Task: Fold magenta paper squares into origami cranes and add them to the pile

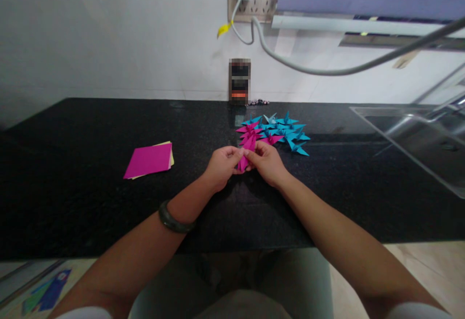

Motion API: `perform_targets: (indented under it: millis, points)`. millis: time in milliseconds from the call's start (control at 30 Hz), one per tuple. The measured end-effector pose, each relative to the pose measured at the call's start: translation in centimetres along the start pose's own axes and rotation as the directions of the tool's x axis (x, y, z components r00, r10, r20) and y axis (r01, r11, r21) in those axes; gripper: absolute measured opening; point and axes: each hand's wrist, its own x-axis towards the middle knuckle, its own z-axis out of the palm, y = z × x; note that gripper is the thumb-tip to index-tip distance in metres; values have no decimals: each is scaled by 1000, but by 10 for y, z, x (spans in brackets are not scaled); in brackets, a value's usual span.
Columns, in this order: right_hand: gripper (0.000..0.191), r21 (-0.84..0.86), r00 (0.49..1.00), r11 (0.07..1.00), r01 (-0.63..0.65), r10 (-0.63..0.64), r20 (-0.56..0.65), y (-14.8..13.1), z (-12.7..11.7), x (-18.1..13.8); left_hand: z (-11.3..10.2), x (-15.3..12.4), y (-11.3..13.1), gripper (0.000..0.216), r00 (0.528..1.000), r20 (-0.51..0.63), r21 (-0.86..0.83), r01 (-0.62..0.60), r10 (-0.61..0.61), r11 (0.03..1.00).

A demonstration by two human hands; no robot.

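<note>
Between both hands is a folded piece of pink origami paper [248, 153], long and pointed, held above the dark counter. My left hand [223, 166] is closed, its thumb and fingers pinching the paper's left side. My right hand [269, 163] is closed on the right side of the same paper, thumbs close together. Just beyond the hands lie several folded paper cranes: pink cranes [251, 128] directly behind the held paper and blue cranes [286, 130] spread to the right. The lower fingers of both hands are partly hidden.
A stack of square paper [148, 160], pink on top with yellow beneath, lies left on the black counter [90, 202]. A pixelated upright object [240, 81] leans at the wall below a socket [252, 0] with a grey cable [312, 69]. A metal sink [428, 139] is at right.
</note>
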Motion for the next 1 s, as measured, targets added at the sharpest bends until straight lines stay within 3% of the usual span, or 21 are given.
perform_targets:
  millis: [400,600,800,1000]
  points:
    - [23,71,999,997,-36,36,-6,-3,2,-3,-3,1,-1,26,1000,27,-10,14,-13,1000]
    - [26,209,992,970,-123,119,35,-5,3,-3,-4,4,-3,23,998,-13,-3,-62,62,998]
    - [26,321,990,938,-129,107,87,-6,2,-4,-7,7,-4,22,985,-76,14,-156,156,988]
    - [24,318,995,944,-82,61,76,-6,1,-3,-7,5,1,27,996,-57,-96,-80,75,992]
